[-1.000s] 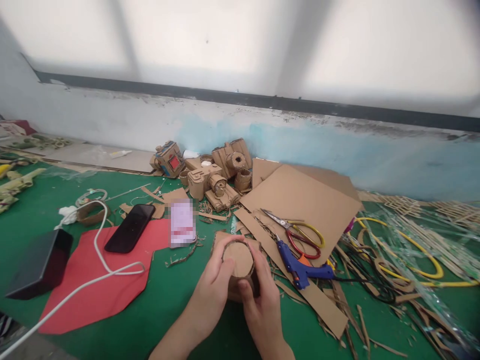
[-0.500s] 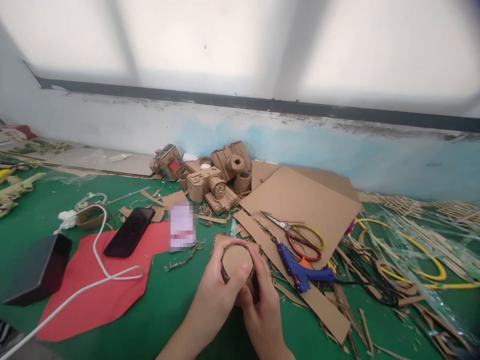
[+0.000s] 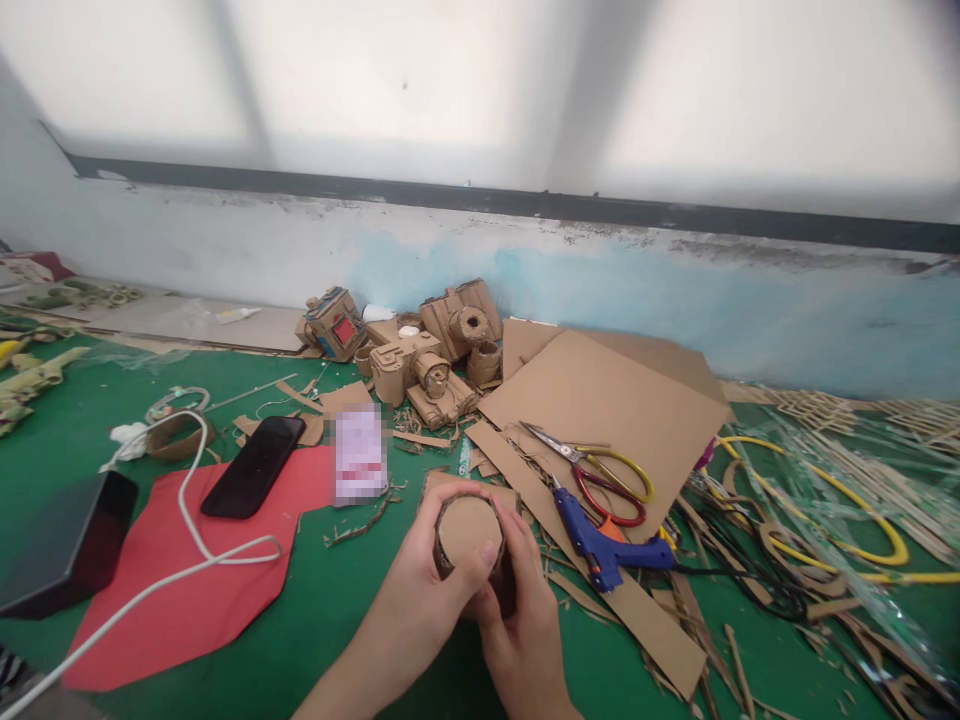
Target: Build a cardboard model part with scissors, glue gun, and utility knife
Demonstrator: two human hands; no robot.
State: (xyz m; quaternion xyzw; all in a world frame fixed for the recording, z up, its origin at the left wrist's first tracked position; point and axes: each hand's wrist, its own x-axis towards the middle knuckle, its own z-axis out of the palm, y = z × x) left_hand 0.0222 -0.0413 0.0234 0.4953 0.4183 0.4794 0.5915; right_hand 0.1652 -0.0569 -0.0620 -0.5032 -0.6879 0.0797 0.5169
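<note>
Between my two hands is a round cardboard cylinder (image 3: 466,525) with a flat disc on top, its ridged side partly hidden by fingers. My left hand (image 3: 427,585) wraps round its left side, the thumb lying across the disc's lower right edge. On the other side, my right hand (image 3: 525,610) curls its fingers along the cylinder, thumb below. A cardboard piece (image 3: 491,490) shows behind and under the cylinder; whether the two are joined I cannot tell. A blue glue gun (image 3: 604,545) and scissors (image 3: 592,470) lie to the right of my hands.
Several cardboard model cameras (image 3: 409,370) stand against the wall beside large cardboard sheets (image 3: 600,400). On the left, a phone (image 3: 255,465) rests on red paper (image 3: 187,590), near a dark box (image 3: 71,545) and white cable (image 3: 187,490). Strips, cords and scraps cover the right.
Both hands keep their hold on the cylinder, which shifts very slightly left and down in the view. The camera view moves a little; the other things stay put.
</note>
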